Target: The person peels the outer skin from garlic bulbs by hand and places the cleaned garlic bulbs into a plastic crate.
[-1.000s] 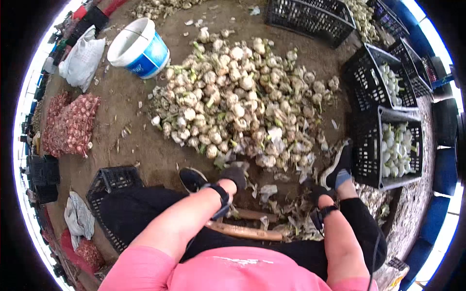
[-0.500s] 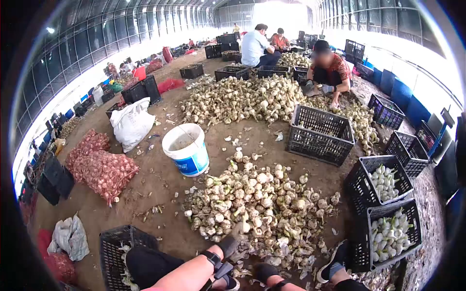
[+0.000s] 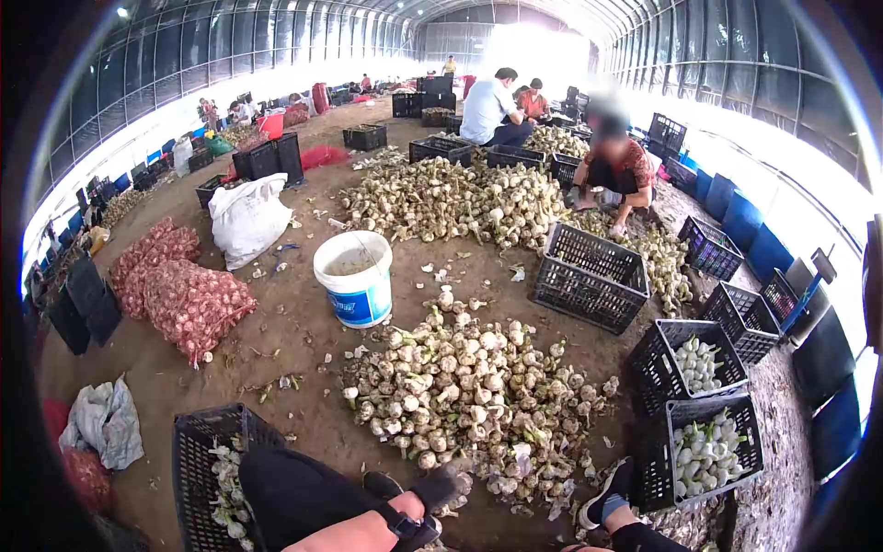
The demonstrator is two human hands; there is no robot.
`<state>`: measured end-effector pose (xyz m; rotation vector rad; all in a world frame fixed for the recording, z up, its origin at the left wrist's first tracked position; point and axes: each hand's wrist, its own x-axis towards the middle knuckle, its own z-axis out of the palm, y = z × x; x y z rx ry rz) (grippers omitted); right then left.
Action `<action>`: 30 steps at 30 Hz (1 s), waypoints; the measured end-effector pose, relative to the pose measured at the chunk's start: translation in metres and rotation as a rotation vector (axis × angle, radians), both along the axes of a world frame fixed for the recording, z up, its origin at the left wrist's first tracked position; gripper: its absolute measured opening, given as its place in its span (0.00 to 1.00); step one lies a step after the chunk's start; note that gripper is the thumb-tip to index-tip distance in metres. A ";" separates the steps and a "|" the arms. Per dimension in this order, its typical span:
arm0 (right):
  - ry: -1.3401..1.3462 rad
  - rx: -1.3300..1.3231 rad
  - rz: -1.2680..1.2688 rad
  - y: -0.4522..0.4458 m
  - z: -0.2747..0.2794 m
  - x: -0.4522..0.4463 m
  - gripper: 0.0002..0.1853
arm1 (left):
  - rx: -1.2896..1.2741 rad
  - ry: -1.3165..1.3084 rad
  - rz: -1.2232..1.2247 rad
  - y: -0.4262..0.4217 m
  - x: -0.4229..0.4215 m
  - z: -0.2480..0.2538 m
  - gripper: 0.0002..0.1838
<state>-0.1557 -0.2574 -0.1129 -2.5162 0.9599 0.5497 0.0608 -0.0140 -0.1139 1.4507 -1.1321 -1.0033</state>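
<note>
The left hand [image 3: 443, 485], in what looks like a dark glove [image 3: 430, 489], is at the near edge of the heaped garlic bulbs [image 3: 478, 396]; its fingers blur there, so I can't tell how far it opens or whether it grips one. Half a second ago the right hand was just beside it; now that one is out of sight, so only the left hand's part in handling the bulbs can be followed. The heap lies on the dirt floor [image 3: 303, 368], between a black crate [image 3: 198, 460] near left and a crate [image 3: 651, 465] of cleaner bulbs [image 3: 708, 455] at right.
</note>
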 end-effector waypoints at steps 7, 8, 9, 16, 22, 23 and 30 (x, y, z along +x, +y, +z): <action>0.213 -0.067 0.064 -0.015 -0.042 -0.060 0.16 | -0.097 -0.212 0.264 -0.039 0.004 0.038 0.17; 0.224 -0.070 0.085 -0.013 -0.047 -0.066 0.15 | -0.094 -0.280 0.296 -0.044 0.022 0.045 0.16; 0.245 -0.074 0.107 -0.011 -0.051 -0.072 0.15 | -0.074 -0.363 0.321 -0.046 0.046 0.052 0.16; 0.353 -0.289 0.274 -0.048 -0.021 -0.055 0.14 | -0.165 0.687 0.623 -0.014 0.120 0.133 0.11; 0.051 -0.249 0.134 0.002 -0.001 -0.030 0.19 | -0.042 0.130 0.527 0.018 0.061 0.138 0.19; 0.038 -0.258 0.140 -0.003 -0.003 -0.026 0.19 | -0.030 0.230 0.521 0.025 0.062 0.146 0.19; 0.045 -0.356 0.267 0.041 0.035 0.017 0.12 | -0.369 0.506 0.729 0.055 0.064 0.229 0.18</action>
